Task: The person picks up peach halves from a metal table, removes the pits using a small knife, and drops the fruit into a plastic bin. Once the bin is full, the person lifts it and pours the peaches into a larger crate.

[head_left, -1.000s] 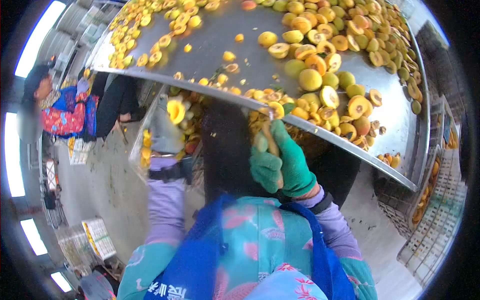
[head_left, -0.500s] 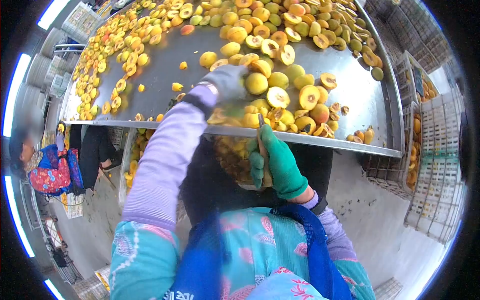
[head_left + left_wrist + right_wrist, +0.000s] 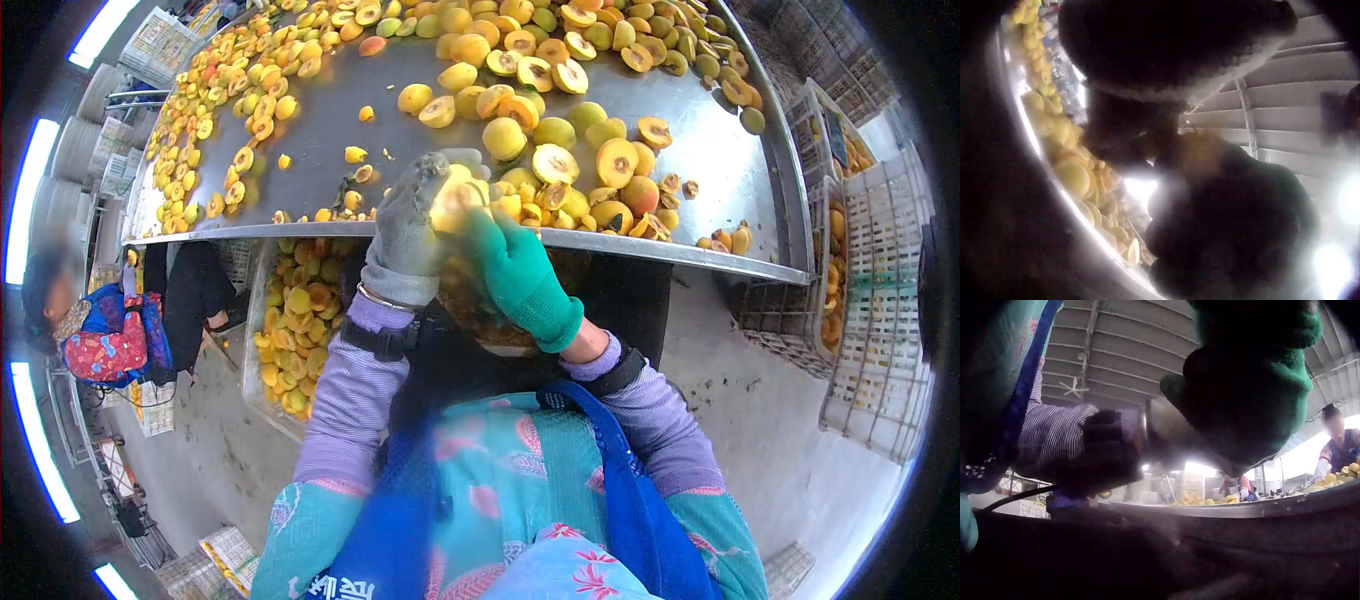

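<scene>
My left hand point(image 3: 402, 215), in a grey glove, holds a halved yellow peach point(image 3: 455, 202) just above the near edge of the metal table point(image 3: 330, 130). The peach's pale cut face looks up toward me, partly blurred. My right hand point(image 3: 525, 280), in a green glove, is curled at the right side of the peach, its fingertips blurred against it. The wooden-handled tool it grips in the earlier frames is hidden now behind the glove. In the right wrist view the green glove point(image 3: 1254, 394) appears as a dark, curled fist close to the other hand.
Peach halves point(image 3: 555, 163) are heaped along the table's middle and right; smaller pieces point(image 3: 262, 105) spread at left. Below the edge stands a crate of peach halves point(image 3: 295, 330). White crates point(image 3: 880, 310) stack at right. Another person point(image 3: 110, 335) sits at left.
My left hand went from the crate at lower left to the peach pile, then back to the table edge with a halved peach. My right hand has moved up and left to meet it.
</scene>
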Demonstrator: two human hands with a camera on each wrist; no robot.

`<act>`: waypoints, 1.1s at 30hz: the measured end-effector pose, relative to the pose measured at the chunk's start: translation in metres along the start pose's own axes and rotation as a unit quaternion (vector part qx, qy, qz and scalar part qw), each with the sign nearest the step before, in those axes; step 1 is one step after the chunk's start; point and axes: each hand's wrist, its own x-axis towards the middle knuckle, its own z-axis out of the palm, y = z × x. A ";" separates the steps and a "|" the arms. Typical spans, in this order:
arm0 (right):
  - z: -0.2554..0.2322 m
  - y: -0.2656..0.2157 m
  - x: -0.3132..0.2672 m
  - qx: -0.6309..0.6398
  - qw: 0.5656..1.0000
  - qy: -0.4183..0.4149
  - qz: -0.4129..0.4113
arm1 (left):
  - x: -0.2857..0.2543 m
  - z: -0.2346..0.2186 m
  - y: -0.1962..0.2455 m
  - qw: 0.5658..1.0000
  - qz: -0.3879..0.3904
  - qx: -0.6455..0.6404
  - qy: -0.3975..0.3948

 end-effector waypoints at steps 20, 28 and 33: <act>-0.010 0.024 -0.011 -0.226 0.959 -0.062 -0.162 | -0.008 0.004 0.004 0.973 0.041 0.217 0.067; -0.002 0.004 -0.006 -0.022 1.000 -0.019 0.010 | -0.001 0.011 0.014 0.991 -0.009 0.125 0.053; 0.004 0.037 -0.009 -0.167 0.956 0.009 -0.241 | 0.000 0.014 -0.002 0.971 0.106 0.208 0.044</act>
